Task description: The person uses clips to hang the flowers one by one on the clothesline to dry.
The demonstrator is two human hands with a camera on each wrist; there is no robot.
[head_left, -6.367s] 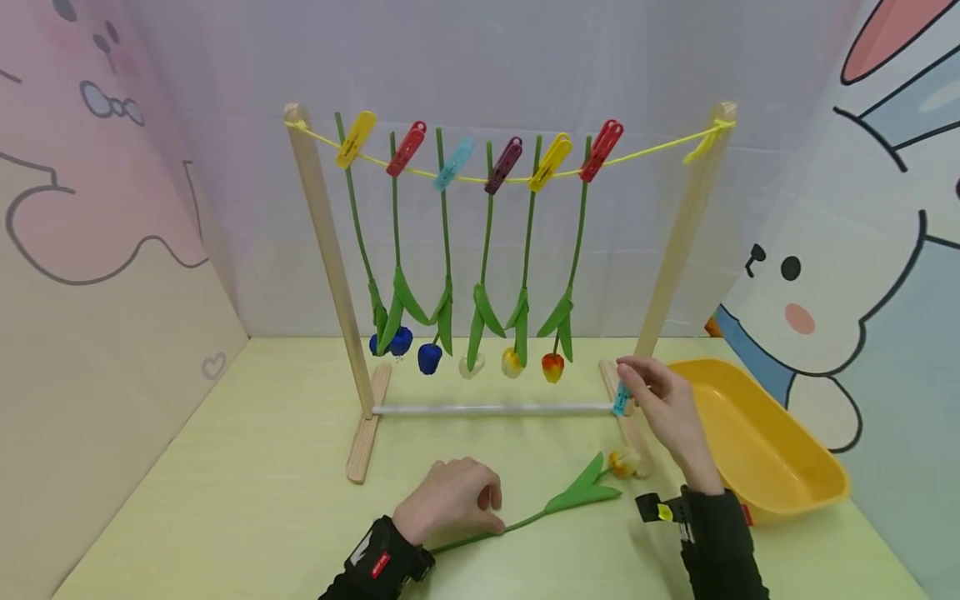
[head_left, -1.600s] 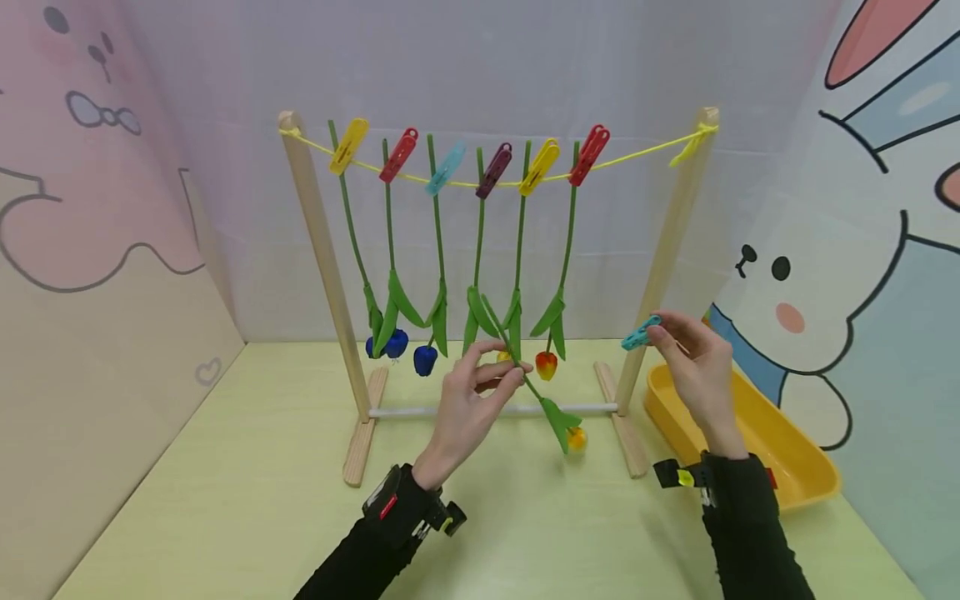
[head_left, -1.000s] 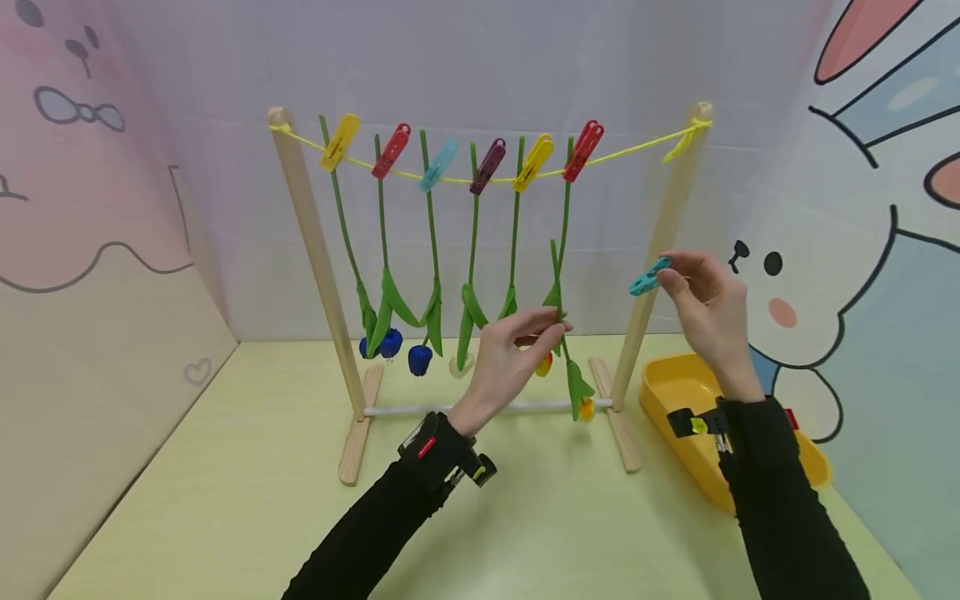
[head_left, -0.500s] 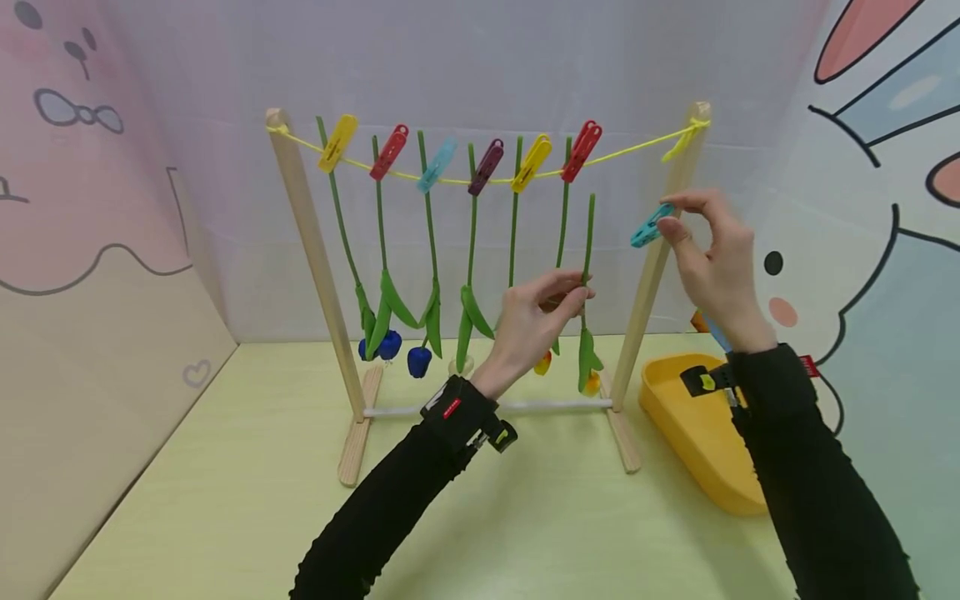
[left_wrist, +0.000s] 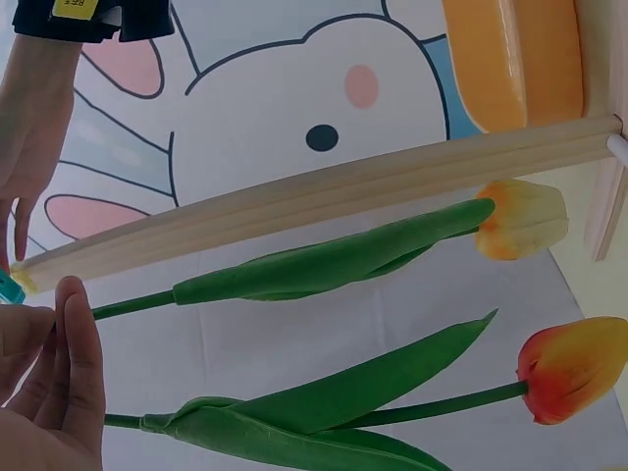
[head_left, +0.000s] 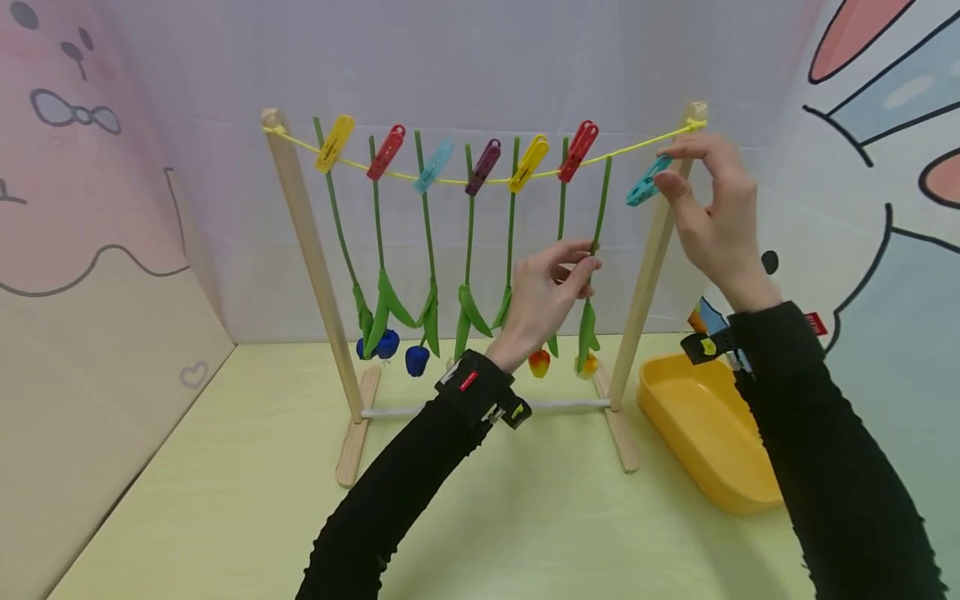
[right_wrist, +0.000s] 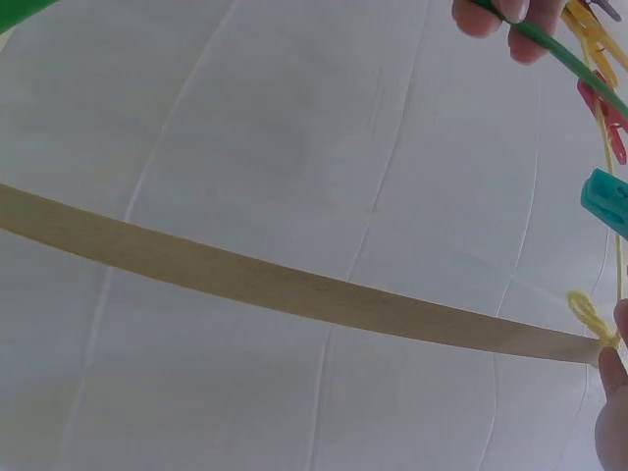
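My left hand (head_left: pixel 551 287) pinches the green stem of a tulip (head_left: pixel 587 329), whose pale yellow-orange bloom (left_wrist: pixel 530 221) hangs downward. The stem's top end reaches the yellow cord (head_left: pixel 637 146), to the right of the last hung flower. In my right hand (head_left: pixel 712 212), thumb and fingers pinch a teal clothespin (head_left: pixel 647 182), apart from the stem and just below the cord near the right post. Several upside-down tulips hang along the cord from clothespins, the rightmost a red clothespin (head_left: pixel 578 152) above a red-yellow tulip (left_wrist: pixel 574 368). My left hand and sleeve hide parts of the hanging flowers.
A wooden frame with a left post (head_left: pixel 311 258) and a right post (head_left: pixel 651 292) carries the cord. A white rod (head_left: pixel 558 405) joins its feet. The yellow tray (head_left: pixel 708 450) stands right of it, partly behind my right sleeve.
Earlier the tulip lay on the table; my left hand has lifted it, bloom down, up and rightward to the cord. My right hand has raised the teal clothespin from low beside the right post.
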